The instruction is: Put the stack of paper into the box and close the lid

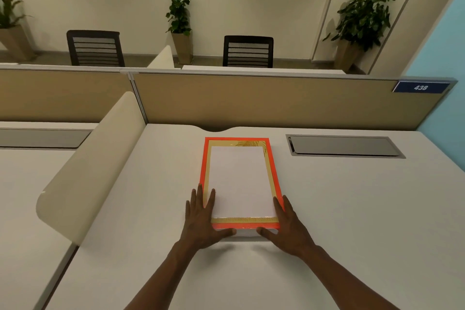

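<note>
Box (204,158): paper stack (240,178) inside, uncovered | hands: left (201,219), right (289,228) spread flat at near corners

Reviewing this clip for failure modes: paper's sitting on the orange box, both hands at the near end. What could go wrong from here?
1. The paper stack lies loose on the closed-looking orange box; lifting or tilting the lid could slide sheets off.
2. The left hand and right hand hold only the near corners, so the far end may sag or twist.
3. The cable hatch sits close on the right; set-aside sheets might catch there.
</note>
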{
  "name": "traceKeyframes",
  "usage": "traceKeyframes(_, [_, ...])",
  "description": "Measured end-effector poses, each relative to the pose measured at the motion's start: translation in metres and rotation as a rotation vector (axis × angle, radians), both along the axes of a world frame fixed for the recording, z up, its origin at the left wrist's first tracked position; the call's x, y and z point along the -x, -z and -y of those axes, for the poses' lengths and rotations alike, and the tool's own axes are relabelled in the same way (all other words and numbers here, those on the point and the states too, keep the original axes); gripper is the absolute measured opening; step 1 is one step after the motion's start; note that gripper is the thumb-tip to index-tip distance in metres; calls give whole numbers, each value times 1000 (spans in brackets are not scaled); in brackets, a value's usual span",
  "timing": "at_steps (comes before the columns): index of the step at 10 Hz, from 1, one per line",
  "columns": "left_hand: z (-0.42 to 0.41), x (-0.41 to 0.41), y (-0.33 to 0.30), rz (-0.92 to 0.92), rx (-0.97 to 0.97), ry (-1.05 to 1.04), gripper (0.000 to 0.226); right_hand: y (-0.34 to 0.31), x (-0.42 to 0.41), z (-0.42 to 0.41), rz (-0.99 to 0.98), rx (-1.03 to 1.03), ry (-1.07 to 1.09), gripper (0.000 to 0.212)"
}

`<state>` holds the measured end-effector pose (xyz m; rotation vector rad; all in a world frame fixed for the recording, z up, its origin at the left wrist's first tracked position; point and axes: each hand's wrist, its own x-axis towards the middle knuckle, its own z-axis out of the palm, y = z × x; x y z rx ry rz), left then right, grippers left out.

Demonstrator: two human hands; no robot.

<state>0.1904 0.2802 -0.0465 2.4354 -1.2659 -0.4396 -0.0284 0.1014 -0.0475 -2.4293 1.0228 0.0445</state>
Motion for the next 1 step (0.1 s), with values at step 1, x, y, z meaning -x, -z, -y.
traceKeyframes(1, [22, 4, -15, 9, 95, 25, 132, -12, 0, 17, 52, 35, 37, 117])
